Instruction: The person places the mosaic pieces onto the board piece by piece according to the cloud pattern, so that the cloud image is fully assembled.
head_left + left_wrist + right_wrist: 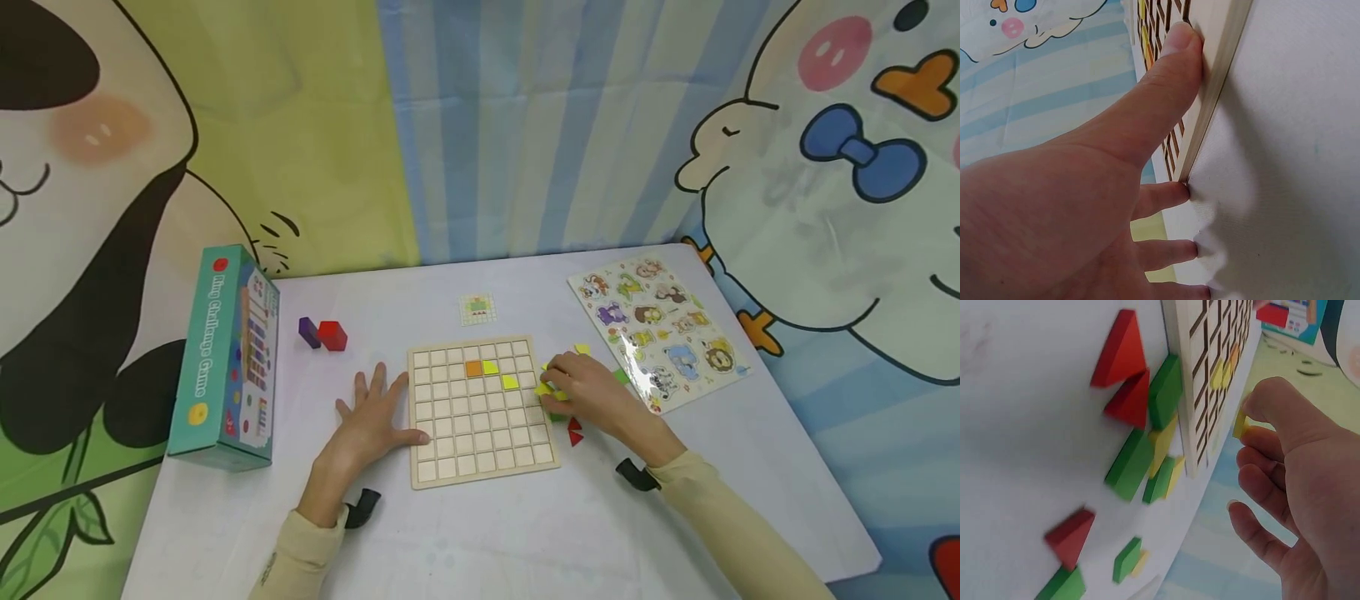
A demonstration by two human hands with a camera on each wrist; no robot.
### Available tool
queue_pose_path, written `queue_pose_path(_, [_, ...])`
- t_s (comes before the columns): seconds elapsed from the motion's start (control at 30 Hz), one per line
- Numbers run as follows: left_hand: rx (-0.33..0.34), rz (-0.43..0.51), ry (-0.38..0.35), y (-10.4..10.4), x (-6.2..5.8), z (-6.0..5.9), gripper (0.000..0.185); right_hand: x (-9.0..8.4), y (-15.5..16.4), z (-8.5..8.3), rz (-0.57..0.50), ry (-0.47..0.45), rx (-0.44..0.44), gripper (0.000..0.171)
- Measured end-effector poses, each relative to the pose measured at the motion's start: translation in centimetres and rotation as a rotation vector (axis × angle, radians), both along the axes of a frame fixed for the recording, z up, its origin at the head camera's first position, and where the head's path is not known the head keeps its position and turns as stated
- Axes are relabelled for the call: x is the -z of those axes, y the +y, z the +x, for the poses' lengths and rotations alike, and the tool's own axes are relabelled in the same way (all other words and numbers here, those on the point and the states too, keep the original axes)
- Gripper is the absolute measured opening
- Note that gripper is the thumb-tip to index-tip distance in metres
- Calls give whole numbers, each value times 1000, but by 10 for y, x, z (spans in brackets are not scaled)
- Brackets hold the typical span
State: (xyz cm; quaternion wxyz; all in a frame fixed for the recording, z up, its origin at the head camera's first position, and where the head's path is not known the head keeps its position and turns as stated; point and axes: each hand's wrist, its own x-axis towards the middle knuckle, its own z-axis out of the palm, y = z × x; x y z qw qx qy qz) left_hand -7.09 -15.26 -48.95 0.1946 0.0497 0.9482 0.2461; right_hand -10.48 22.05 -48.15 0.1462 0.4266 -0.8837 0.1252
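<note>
A wooden grid board [471, 423] lies in the middle of the table, with one orange tile [474, 368] and two yellow tiles [510, 382] in its upper cells. My left hand [363, 427] is spread at the board's left side. Its thumb rests on the board's edge, while the other fingertips touch the table in the left wrist view. Above the loose pieces right of the board, my right hand [592, 390] pinches a small yellow tile [1240, 425] between thumb and index finger. Red triangles [575, 437] and green blocks [1130, 464] lie below that hand.
Behind the board lies a small pattern card [477, 309]. A purple block [308, 332] and a red block [332, 336] stand at the back left, beside a tall green game box [202, 358]. An animal sticker sheet [660, 329] lies at the back right.
</note>
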Motion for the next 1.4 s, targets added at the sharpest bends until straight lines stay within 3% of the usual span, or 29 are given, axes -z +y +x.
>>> queue_pose_path(0.33, [-2,-9,26,2,-1,2,113,6,-28,-9,122,6,-128,20])
queue_pose_path(0.6, [-1,-13,37,3,-4,2,113,11,-33,-11,178,-9,-139,17])
queue_pose_path(1.07, [-8,-21,29,4,0,1,115,16,-40,-12,153,-31,-147,9])
queue_pose_path(1.4, [0,-28,19,3,-3,0,115,19,-41,-14,139,-20,-154,12])
